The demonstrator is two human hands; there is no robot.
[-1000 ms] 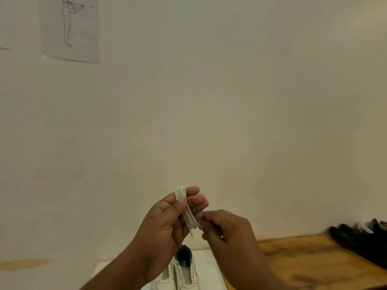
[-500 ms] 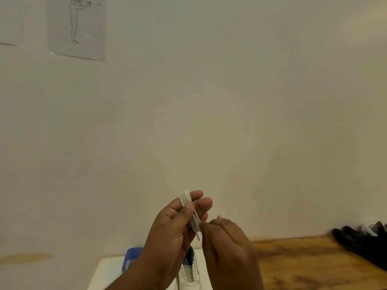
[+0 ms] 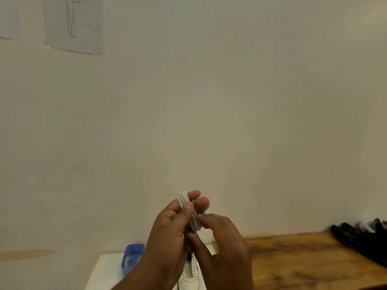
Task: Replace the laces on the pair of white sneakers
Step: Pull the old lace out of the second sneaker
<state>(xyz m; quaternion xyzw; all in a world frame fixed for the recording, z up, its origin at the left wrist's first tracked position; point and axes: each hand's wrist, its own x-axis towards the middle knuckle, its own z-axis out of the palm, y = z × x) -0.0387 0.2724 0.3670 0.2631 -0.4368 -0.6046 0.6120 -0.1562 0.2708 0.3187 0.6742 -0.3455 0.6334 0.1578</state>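
Note:
My left hand (image 3: 167,235) holds a folded bundle of white lace (image 3: 189,212) upright between thumb and fingers, raised in front of the wall. My right hand (image 3: 224,245) pinches the lower end of that bundle with thumb and fingertips. Below the hands a white sneaker (image 3: 191,275) lies on a white board (image 3: 102,271); most of the shoe is hidden by my hands. No second sneaker shows.
A blue plastic tub (image 3: 132,257) holding laces stands on the board's back left. A wooden table (image 3: 303,262) runs to the right, with black shoes (image 3: 364,239) at its far right against the wall. Paper drawings (image 3: 74,24) hang on the wall, upper left.
The view has tilted and shifted, bringing the blue tub into sight. My right fingers have moved onto the lower end of the lace bundle; the left hand keeps its hold.

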